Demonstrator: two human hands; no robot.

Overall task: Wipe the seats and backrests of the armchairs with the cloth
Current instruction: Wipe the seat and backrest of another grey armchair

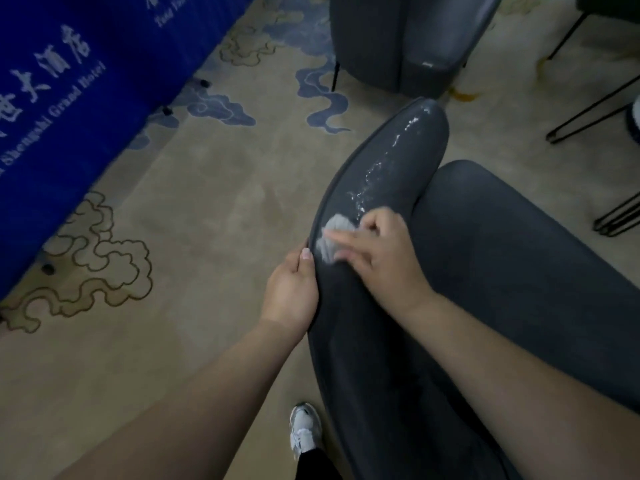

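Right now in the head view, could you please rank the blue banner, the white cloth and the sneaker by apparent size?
1. blue banner, cut off by the frame
2. sneaker, nearer the camera
3. white cloth, partly hidden under the right hand

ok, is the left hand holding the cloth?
No, the cloth is under the right hand on the chair's backrest, while the left hand grips the backrest's edge.
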